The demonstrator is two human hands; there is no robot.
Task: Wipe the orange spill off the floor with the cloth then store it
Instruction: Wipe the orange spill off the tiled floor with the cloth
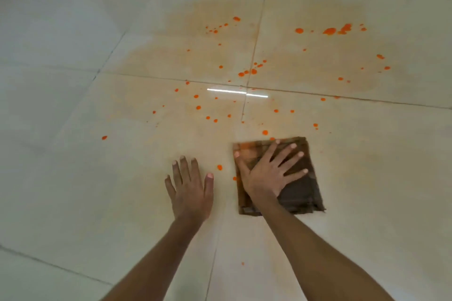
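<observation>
From my feed I see the right hand (266, 173) lying flat on the cloth (302, 199), fingers straight and spread wide, palm pressing it down onto the floor (73, 178). It is not curled round the fabric, only resting on top. The cloth is a dark brown, folded square (its far left corner carries an orange stain), and it sits on the tile nearest me, at the near edge of the orange spill (253, 71).

The left hand (190, 190) is just beside it, also open, with fingers straight and close together. It is laid palm-down on the bare tile and holds nothing. One orange drop (219, 167) lies between the two hands, close to the cloth's left edge, and another drop (265, 132) sits just beyond the cloth's far edge.

The spill spreads over four tiles where the grout lines (252, 56) cross. Bright orange drops are scattered across a paler orange film, with the largest blobs (329, 31) at the far right. A single small drop (242, 263) lies near me, between my forearms. A thin white strip of reflected light (237, 92) crosses the glossy floor at the tile junction.
</observation>
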